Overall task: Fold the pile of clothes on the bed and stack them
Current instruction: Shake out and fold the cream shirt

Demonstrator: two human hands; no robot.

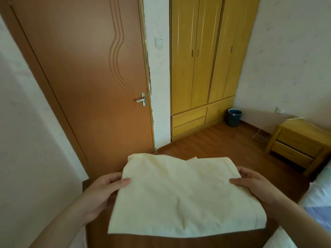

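A cream-coloured folded garment [180, 194] is held flat in the air in front of me, above the wooden floor. My left hand [102, 192] grips its left edge, thumb on top and fingers underneath. My right hand [258, 187] grips its right edge the same way. The cloth lies in a rough rectangle with a doubled layer along its far edge. A strip of the bed [320, 192] with white and bluish bedding shows at the lower right edge. No pile of clothes is in view.
A brown door [86, 77] stands closed ahead on the left. A yellow wardrobe [202, 65] is behind it to the right, with a dark bin [234, 117] beside it. A yellow bedside cabinet [297, 145] stands at the right, cables on the floor near it.
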